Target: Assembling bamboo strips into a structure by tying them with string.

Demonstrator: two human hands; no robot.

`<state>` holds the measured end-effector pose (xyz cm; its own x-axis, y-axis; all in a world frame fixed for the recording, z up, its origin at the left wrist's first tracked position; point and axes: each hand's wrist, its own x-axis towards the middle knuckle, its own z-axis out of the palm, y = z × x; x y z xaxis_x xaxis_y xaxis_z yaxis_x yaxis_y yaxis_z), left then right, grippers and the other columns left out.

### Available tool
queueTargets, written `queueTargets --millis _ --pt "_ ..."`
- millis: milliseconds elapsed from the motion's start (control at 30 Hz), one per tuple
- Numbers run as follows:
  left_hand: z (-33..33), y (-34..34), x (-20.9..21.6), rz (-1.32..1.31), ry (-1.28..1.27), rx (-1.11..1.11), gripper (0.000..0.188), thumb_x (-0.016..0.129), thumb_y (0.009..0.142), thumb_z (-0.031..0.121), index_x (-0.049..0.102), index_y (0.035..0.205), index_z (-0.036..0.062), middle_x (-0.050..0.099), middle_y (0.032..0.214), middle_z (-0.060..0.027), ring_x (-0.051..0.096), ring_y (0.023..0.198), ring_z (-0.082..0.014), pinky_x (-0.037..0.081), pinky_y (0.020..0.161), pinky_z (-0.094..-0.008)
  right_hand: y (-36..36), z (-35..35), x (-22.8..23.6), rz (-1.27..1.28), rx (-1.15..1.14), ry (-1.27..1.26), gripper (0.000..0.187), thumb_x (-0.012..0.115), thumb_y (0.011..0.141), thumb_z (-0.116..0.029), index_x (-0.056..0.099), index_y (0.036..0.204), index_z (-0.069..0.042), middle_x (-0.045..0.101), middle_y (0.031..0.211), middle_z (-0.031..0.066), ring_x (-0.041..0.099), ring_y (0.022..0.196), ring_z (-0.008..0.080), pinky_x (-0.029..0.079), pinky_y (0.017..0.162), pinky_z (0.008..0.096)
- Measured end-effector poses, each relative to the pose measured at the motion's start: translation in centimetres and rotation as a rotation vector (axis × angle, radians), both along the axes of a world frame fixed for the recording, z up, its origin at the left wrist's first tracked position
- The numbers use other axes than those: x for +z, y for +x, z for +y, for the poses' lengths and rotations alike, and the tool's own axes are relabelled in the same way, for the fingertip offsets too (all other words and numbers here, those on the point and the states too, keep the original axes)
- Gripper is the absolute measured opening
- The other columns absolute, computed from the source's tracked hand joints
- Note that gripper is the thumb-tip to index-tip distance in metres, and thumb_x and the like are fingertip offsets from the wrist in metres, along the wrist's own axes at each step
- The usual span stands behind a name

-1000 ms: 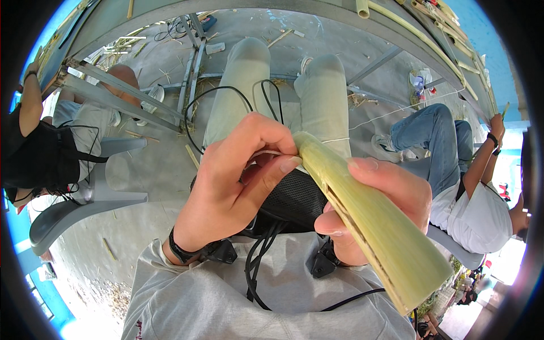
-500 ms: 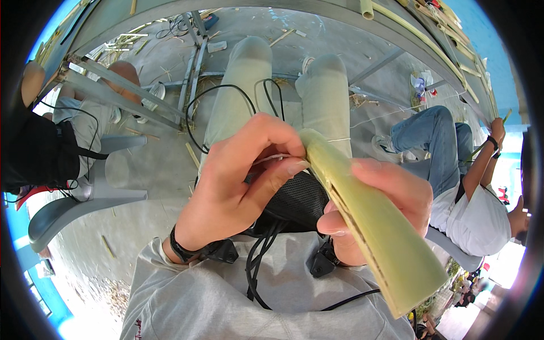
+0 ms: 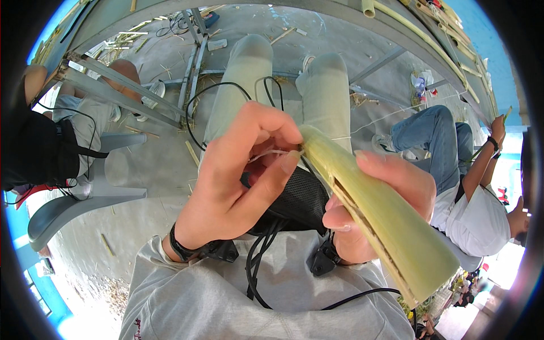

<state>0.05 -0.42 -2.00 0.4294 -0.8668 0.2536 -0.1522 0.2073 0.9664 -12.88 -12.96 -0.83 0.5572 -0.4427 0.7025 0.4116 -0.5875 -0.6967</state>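
My left hand (image 3: 238, 181): thumb and forefinger pinched shut on a thin pale fibre strip (image 3: 271, 153) at the upper end of a split green bamboo stalk (image 3: 374, 209). My right hand (image 3: 377, 198): fingers curled closed around the stalk's middle, which slants across my lap toward lower right. Below: black mesh pouch (image 3: 294, 198) and black cables (image 3: 255, 266) on my grey shirt. Beyond: grey plastic chair (image 3: 85, 192) at left, seated person in blue jeans (image 3: 430, 130) at right.

Stalk (image 3: 385, 226) runs diagonal, top end center, bottom end lower right. Left hand (image 3: 238, 187) at its top end, right hand (image 3: 379, 198) wrapped behind its middle. Mesh pouch (image 3: 292, 204) under both, on lap. Chair (image 3: 85, 192) far left, other person (image 3: 470, 198) far right.
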Motion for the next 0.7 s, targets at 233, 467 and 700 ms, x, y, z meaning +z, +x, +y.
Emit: queueTargets --millis 233,467,700 --pt "-0.44 -0.30 -0.30 0.009 -0.052 0.117 0.022 0.054 0.094 -0.009 0.049 0.113 0.0022 0.059 0.088 -0.0008 0.049 0.074 -0.0024 0.036 0.060 -0.0174 0.11 0.00 0.13 0.012 0.017 -0.027 0.064 0.087 0.080 -0.017 0.052 0.121 0.015 0.067 0.075 0.0126 0.064 0.057 0.0113 0.050 0.055 0.0209" --pt "-0.02 -0.15 0.00 0.011 0.022 0.089 0.019 0.056 0.097 -0.003 0.047 0.114 -0.0019 0.058 0.092 -0.0047 0.052 0.079 -0.0061 0.041 0.071 -0.0206 0.01 -0.13 0.47 0.041 0.006 -0.085 0.065 0.087 0.080 -0.018 0.051 0.123 0.015 0.067 0.076 0.0122 0.064 0.059 0.0110 0.050 0.055 0.0210" --pt "-0.15 -0.19 0.04 0.023 -0.011 0.106 0.018 0.054 0.096 -0.004 0.047 0.113 -0.0020 0.058 0.092 -0.0045 0.052 0.079 -0.0061 0.041 0.071 -0.0205 0.07 -0.20 0.05 0.028 0.000 -0.048 0.064 0.087 0.080 -0.018 0.052 0.123 0.014 0.067 0.075 0.0112 0.064 0.057 0.0113 0.050 0.055 0.0220"
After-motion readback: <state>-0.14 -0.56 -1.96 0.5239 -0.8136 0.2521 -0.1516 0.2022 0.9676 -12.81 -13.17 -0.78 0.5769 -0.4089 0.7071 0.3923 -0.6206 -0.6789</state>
